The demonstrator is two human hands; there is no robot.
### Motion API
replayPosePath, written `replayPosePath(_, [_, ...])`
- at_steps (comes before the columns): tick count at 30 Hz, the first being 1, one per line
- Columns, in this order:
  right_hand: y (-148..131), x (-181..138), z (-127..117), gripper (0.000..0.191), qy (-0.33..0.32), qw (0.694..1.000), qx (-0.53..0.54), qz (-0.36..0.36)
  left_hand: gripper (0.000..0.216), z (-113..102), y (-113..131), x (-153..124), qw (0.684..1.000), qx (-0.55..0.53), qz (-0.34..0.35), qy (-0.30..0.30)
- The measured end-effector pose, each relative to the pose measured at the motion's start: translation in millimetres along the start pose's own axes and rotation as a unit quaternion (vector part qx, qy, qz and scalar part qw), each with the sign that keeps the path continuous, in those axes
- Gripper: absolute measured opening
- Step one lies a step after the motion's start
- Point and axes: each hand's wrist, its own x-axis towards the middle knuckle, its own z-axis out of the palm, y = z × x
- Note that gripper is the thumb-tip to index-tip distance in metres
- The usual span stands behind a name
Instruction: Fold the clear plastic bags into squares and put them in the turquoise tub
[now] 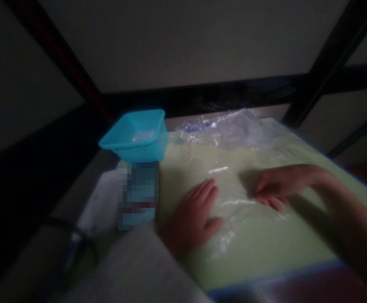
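A thin clear plastic sheet [224,202], wrinkled and shiny, lies spread over the pale yellow-green tabletop [284,252]. Whether it is a bag or a single film I cannot tell. My left hand [196,214] rests flat on its left part, fingers stretched out and thumb apart. To the right, my right hand [273,189] is bent down onto the sheet, with thumb and forefinger closed on it and the other fingers loosely curled. Creases run through the plastic between the two hands. The picture is dim and slightly blurred.
A turquoise plastic basin [135,132] stands at the back left with something pale inside. A blurred-out rectangular item [141,195] lies in front of it, beside white material [103,202]. More crumpled clear plastic [240,128] is bunched along the back edge. Dark frame bars surround the table.
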Motion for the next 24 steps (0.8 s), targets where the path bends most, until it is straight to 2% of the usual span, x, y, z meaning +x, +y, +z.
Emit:
replayPosePath(2, [-3, 5, 0, 0.025, 0.067, 0.996, -0.009, -0.059, 0.050, -1, 1, -1, 0.998, -0.020, -0.007, 0.056])
replayPosePath(4, [-9, 17, 4, 0.019, 0.199, 0.970, -0.020, -0.137, 0.038, -2, 3, -1, 0.994, -0.042, 0.000, 0.100])
replayPosePath(6, [-16, 33, 12, 0.019, 0.352, 0.917, -0.010, -0.186, 0.033, -1, 7, -2, 0.994, -0.058, 0.035, 0.090])
replayPosePath(8, [-20, 49, 23, 0.020, 0.413, 0.883, -0.036, -0.218, 0.036, -1, 13, -1, 0.994, -0.058, 0.080, 0.036])
replayPosePath(11, [-20, 70, 40, 0.034, 0.420, 0.868, -0.134, -0.228, 0.048, -3, 22, 2, 0.992, -0.032, 0.111, -0.043])
replayPosePath(13, [-15, 79, 48, 0.041, 0.429, 0.854, -0.189, -0.224, 0.052, -4, 25, 3, 0.992, -0.008, 0.109, -0.067])
replayPosePath(19, [-1, 84, 52, 0.053, 0.423, 0.852, -0.261, -0.166, 0.063, 0, 20, -1, 0.988, 0.008, 0.123, -0.096])
replayPosePath(24, [9, 75, 47, 0.059, 0.387, 0.843, -0.320, -0.193, 0.065, 1, 15, -5, 0.984, 0.004, 0.143, -0.105])
